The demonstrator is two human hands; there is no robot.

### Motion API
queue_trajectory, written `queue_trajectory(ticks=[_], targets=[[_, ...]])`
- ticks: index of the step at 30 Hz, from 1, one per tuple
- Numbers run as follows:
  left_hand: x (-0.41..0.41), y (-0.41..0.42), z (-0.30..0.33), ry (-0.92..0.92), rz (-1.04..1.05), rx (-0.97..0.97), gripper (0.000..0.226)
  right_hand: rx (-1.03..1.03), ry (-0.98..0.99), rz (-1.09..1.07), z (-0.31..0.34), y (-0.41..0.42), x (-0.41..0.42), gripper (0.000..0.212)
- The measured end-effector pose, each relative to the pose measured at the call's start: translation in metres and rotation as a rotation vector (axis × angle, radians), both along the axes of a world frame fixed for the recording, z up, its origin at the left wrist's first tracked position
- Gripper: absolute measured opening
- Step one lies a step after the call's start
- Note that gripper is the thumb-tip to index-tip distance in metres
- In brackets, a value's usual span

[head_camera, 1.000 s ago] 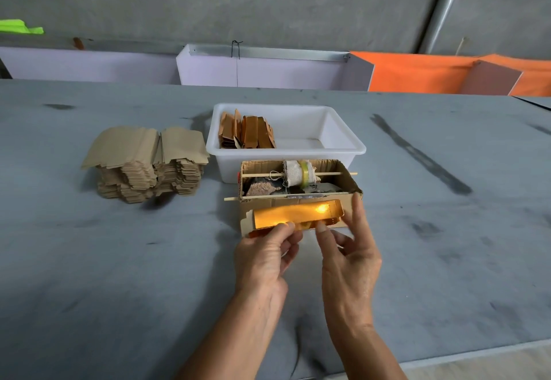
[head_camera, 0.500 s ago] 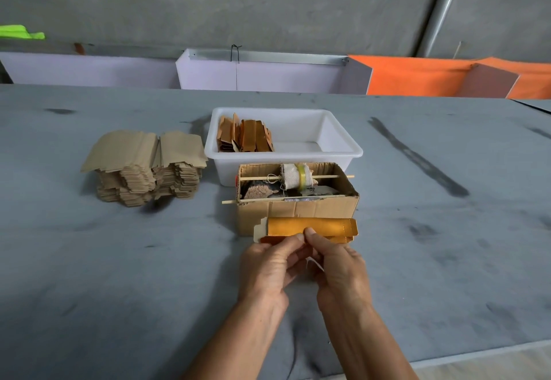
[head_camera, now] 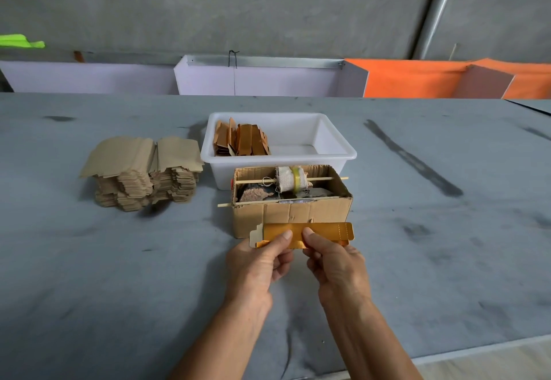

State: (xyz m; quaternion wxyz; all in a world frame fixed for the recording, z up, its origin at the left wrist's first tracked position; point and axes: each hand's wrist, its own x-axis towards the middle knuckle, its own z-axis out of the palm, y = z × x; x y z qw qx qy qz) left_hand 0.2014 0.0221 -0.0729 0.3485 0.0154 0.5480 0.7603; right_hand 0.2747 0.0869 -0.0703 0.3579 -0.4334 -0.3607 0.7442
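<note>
A grey concrete wall (head_camera: 208,6) backs the scene, with a white panel (head_camera: 268,81) and an orange panel (head_camera: 411,78) standing along the far edge of a wide grey table (head_camera: 89,275) marked with dark smudges. At the table's middle sits a white plastic tub (head_camera: 337,147) with a clutch of folded gold-brown pieces (head_camera: 241,141) standing in its left end. Well to the left lies a stack of brown card blanks (head_camera: 143,173). Just in front of the tub, touching it, is an open cardboard box (head_camera: 292,214). A thin wooden stick (head_camera: 322,178) crosses its top and carries a cloth roll (head_camera: 290,178) banded in yellow tape.

The gold card blank (head_camera: 322,232) is held flat and level just in front of the box's near wall, above the table. The left hand (head_camera: 256,263) and right hand (head_camera: 337,263) each pinch its lower edge, thumbs on the near face side by side with a small gap, fingers curled behind.

A second earlier the blank stood opened up, catching bright light, with the right index finger stretched up to the box's corner. Now it is pressed into a flat strip and that finger is tucked in. The blank's foil face is plain, with a dotted line near its right end.
</note>
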Motion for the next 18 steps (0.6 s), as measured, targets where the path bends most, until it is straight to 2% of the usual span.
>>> queue_trajectory(ticks=[4,7,11,18], targets=[[-0.0033,-0.0022,0.0019,-0.028,-0.001,0.021,0.011,0.056,-0.02,-0.027,-0.0023,0.0024,0.0029,0.017],[-0.0057,-0.0028,0.0022,0.018,0.02,0.006,0.014,0.072,-0.042,-0.025,-0.0035,0.0029,0.0051,0.017],[-0.0047,-0.0025,0.0021,0.096,0.051,0.001,0.016,0.025,-0.032,0.018,-0.0033,0.0022,0.0058,0.015],[-0.0037,-0.0036,0.0012,0.115,0.064,0.004,0.015,-0.046,0.055,0.125,0.0021,0.0058,0.0104,0.015]])
